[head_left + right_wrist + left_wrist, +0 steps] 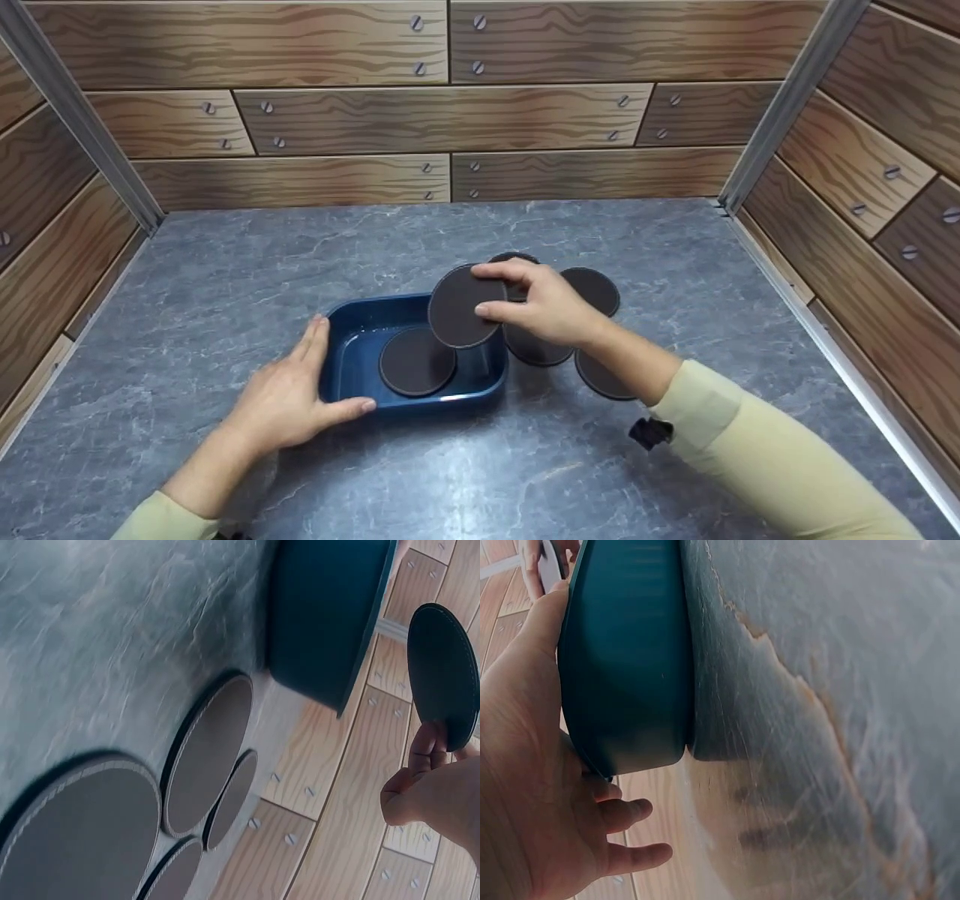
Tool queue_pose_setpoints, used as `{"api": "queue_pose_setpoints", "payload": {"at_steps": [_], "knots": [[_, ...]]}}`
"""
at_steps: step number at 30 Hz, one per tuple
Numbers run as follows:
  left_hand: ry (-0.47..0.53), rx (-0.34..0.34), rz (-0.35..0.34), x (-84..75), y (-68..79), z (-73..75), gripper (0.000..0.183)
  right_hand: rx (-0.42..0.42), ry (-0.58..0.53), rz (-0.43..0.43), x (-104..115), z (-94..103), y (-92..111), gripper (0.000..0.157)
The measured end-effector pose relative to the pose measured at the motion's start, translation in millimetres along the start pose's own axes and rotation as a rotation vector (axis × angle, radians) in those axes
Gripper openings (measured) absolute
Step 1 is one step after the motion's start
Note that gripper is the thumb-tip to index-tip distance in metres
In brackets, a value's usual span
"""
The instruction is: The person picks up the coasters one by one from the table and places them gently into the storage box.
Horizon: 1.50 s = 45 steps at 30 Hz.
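Left hand [281,397] lies spread against a blue rectangular dish [356,369]; right hand [551,304] pinches a round stitched coaster [459,309] above its rim.

the left hand [283,399] is spread, its thumb [346,409] stretched well away from its nearly straight fingers [312,346]. ahead and to its right, the right hand [553,304] pinches between thumb and fingers, its forearm [750,435] slanting back rightward.
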<state>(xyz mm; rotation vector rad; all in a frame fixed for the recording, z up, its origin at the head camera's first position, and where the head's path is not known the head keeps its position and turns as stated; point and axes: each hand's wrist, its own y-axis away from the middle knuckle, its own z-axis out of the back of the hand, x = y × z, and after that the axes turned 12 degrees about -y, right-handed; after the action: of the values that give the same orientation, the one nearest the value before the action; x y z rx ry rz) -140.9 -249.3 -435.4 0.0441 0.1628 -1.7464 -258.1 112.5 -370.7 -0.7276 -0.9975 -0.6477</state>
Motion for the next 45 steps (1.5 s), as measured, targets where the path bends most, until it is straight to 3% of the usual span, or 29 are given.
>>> {"api": "queue_pose_setpoints", "payload": {"at_steps": [7, 25, 45], "knots": [[-0.003, -0.01, -0.01, -0.8, -0.4, 0.7, 0.137, 0.049, -0.004, 0.023, -2.3, -18.2, -9.0, 0.054], [0.012, 0.014, 0.002, -0.5, 0.2, -0.4, 0.134, 0.074, 0.071, -0.008, -13.9, -54.6, -19.4, 0.054], [0.007, 0.017, 0.0, -0.9, 0.4, -0.9, 0.135, 0.12, 0.221, 0.029, -23.1, -71.0, -17.1, 0.055]]}}
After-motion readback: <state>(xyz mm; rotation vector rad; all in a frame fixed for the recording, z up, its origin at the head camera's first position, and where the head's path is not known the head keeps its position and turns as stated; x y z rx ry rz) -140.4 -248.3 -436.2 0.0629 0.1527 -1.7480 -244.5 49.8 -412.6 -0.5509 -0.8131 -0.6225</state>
